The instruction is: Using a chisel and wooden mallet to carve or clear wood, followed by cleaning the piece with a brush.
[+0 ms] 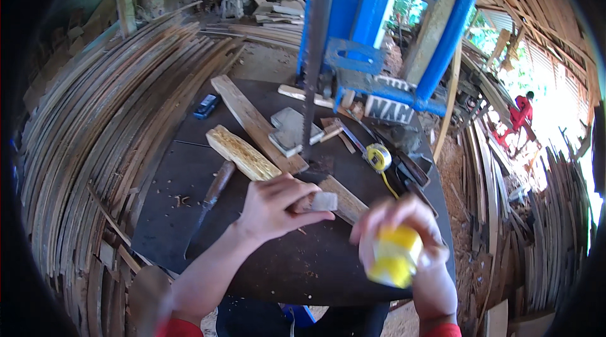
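My left hand (274,207) is closed round a short brown piece of wood with a pale squared end (325,201), held above the dark table. To its right, my right hand (410,226) grips a yellow and white object (394,256), too smeared by motion for its kind to be told. Just beyond the left hand lies a rough, light wooden block (243,153). A long-bladed tool with a brown handle (219,180) lies left of it. A flat wood strip (344,199) lies behind and between my hands. A yellow tape measure (379,157) rests farther back, its yellow strip running toward my right hand.
A bandsaw blade (310,65) stands upright through the dark table (265,274), before a blue machine frame (360,15). A board (259,122), grey wood offcut (290,130) and blue box-shaped object (206,106) lie around it. Lumber stacks (113,103) flank the table; a person in red (522,110) is far right.
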A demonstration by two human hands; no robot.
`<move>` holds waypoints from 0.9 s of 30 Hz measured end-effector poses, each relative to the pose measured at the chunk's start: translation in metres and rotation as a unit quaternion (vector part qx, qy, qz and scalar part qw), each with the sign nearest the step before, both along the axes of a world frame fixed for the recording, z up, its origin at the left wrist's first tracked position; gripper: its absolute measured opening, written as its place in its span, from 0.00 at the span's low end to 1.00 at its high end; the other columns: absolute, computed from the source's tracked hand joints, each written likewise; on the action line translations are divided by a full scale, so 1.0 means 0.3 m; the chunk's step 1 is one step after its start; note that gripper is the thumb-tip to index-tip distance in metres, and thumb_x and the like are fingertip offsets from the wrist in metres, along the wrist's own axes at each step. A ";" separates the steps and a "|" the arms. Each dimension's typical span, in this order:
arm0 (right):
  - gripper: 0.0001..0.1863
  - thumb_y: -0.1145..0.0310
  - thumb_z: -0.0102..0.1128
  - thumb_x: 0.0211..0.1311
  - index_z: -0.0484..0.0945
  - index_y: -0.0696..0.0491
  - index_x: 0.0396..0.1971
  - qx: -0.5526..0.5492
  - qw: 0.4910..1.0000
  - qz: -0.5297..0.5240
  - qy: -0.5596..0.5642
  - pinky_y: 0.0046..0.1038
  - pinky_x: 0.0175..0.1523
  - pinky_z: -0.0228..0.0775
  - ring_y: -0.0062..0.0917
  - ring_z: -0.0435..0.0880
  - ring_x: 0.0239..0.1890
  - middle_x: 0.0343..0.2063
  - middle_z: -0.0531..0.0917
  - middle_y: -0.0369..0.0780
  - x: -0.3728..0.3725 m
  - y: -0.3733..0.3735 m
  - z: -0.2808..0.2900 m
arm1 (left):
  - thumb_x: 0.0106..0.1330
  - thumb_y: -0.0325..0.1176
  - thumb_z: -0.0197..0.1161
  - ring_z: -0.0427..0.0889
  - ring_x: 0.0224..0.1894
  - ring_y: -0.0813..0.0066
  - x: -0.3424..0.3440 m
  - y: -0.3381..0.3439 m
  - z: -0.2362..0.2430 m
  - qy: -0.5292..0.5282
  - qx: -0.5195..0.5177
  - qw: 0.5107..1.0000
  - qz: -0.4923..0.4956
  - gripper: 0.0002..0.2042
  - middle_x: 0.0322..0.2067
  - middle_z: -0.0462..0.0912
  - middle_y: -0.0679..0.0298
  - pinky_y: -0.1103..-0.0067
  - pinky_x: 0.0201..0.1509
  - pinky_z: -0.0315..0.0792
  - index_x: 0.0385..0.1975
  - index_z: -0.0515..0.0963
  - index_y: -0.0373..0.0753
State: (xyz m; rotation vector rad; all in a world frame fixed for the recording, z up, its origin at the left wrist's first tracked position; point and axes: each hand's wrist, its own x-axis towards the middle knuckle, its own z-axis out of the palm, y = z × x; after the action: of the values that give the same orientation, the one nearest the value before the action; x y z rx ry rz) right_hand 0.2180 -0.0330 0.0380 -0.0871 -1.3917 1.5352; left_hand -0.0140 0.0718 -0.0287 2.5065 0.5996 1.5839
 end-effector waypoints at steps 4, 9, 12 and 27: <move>0.26 0.77 0.70 0.58 0.77 0.60 0.58 0.228 0.789 -0.450 -0.350 0.29 0.55 0.74 0.32 0.85 0.48 0.49 0.83 0.48 -0.002 0.053 -0.053 | 0.47 0.46 0.84 0.84 0.28 0.78 0.002 -0.039 0.013 0.045 0.074 0.994 0.072 0.20 0.31 0.88 0.71 0.81 0.31 0.79 0.34 0.85 0.43; 0.31 0.73 0.73 0.57 0.77 0.58 0.62 0.219 0.743 -0.493 -0.396 0.29 0.49 0.78 0.36 0.86 0.46 0.50 0.83 0.50 -0.033 0.059 -0.127 | 0.48 0.44 0.82 0.84 0.29 0.79 -0.006 -0.044 0.030 0.081 0.088 0.988 0.092 0.18 0.32 0.88 0.73 0.82 0.30 0.79 0.35 0.85 0.44; 0.31 0.73 0.73 0.57 0.77 0.59 0.62 0.264 0.757 -0.479 -0.357 0.30 0.48 0.79 0.38 0.87 0.45 0.50 0.82 0.52 -0.074 0.030 -0.141 | 0.49 0.45 0.82 0.84 0.28 0.79 -0.011 -0.031 0.014 0.088 0.097 0.988 0.075 0.19 0.31 0.88 0.73 0.82 0.30 0.78 0.35 0.84 0.43; 0.26 0.71 0.67 0.63 0.76 0.64 0.60 0.170 0.776 -0.500 -0.344 0.28 0.50 0.76 0.34 0.86 0.43 0.44 0.83 0.51 -0.061 0.037 -0.191 | 0.51 0.44 0.80 0.84 0.30 0.77 0.000 -0.036 -0.007 0.096 0.082 0.991 0.049 0.18 0.32 0.87 0.73 0.80 0.32 0.79 0.37 0.85 0.44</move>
State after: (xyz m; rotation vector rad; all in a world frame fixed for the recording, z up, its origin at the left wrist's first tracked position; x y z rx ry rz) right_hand 0.1998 -0.0219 -0.0193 -1.0776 -1.7104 0.3092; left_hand -0.0141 0.0611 -0.0309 2.8166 0.6503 1.4892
